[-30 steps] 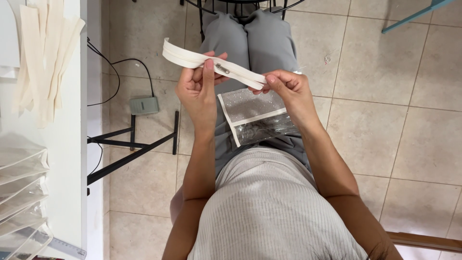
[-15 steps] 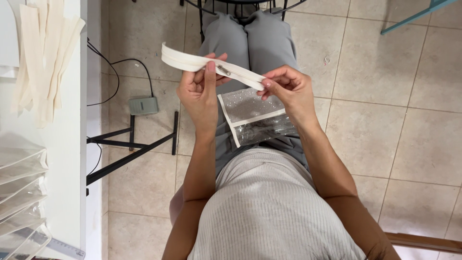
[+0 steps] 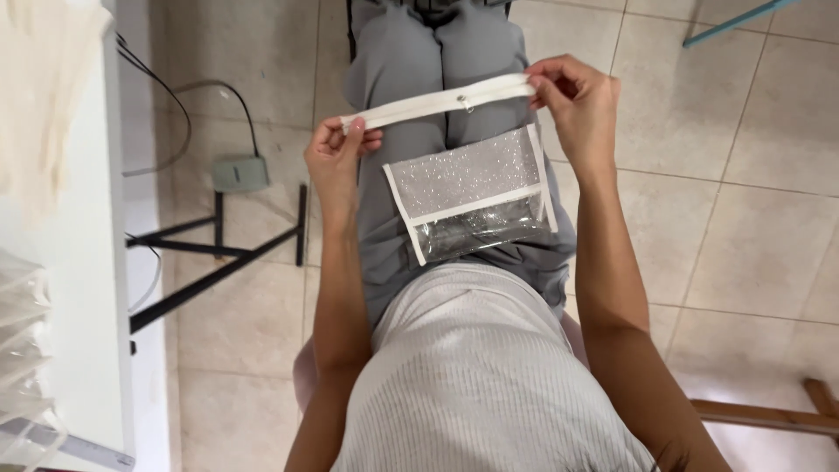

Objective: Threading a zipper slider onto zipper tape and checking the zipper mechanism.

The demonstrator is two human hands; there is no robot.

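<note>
While the pouch point(image 3: 472, 197) lies flat across the person's grey-trousered lap point(image 3: 411, 79), both hands hold a white zipper strip point(image 3: 437, 100) stretched level just above it. The left hand point(image 3: 336, 157) pinches the strip's left end between thumb and fingertips, and the right hand point(image 3: 577, 100) pinches the right end the same way; neither hand touches the pouch. A small metal slider point(image 3: 468, 105) sits near the middle of the strip.

A second ago the hands were close together, with the strip slanting down from the upper left and a long free end sticking out past the left hand; now the hands are well apart and the strip runs nearly straight between them, rising slightly to the right. The pouch shows in full now, its upper half glittery silver, its lower half clear plastic, edged and divided with white binding, whereas earlier the hands covered part of it.

To the left stands a white table point(image 3: 79, 262), with a grey foot pedal point(image 3: 240, 172) and its cable on the tiled floor point(image 3: 743, 218) beside a black metal frame point(image 3: 218, 253).
</note>
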